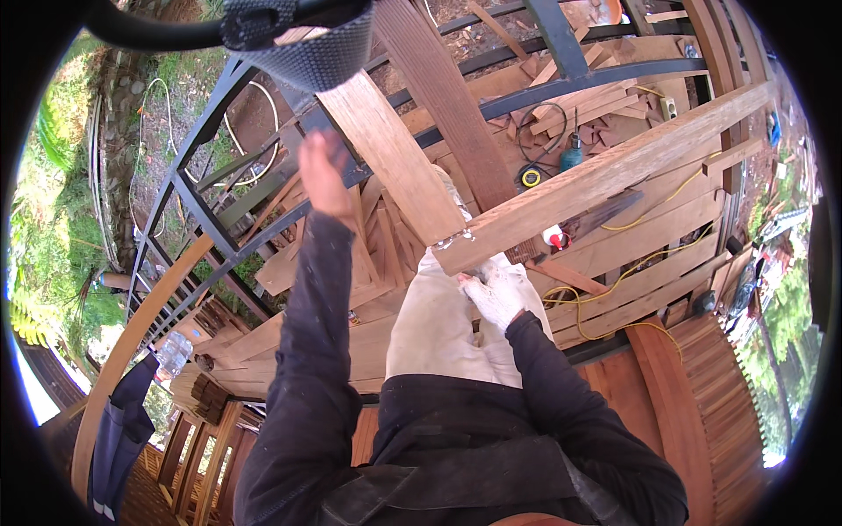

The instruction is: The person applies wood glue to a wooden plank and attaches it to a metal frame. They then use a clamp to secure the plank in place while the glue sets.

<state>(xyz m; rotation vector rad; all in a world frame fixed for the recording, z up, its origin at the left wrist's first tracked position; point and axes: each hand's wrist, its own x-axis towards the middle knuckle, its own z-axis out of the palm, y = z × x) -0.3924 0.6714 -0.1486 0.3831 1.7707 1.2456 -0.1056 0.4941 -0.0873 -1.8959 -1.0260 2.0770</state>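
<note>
Apparently gluing a corner [451,252] above the lap [430,342], with the crosspiece [605,180] across the end of the pale plank [395,158] and white smears [456,236], probably glue, at the seam. Holds the left hand [328,180] up beside the plank, blurred, fingers outstretched and seemingly empty. Has the right hand [493,296] just below the crosspiece's end, fingers curled; cannot tell whether gripping. Probably calls next for lining up edges and pressing the joint. Can read no writing or brand, not even on the bottle [551,233].

White-smeared right grip [493,298] beside the long board [605,181]
</note>
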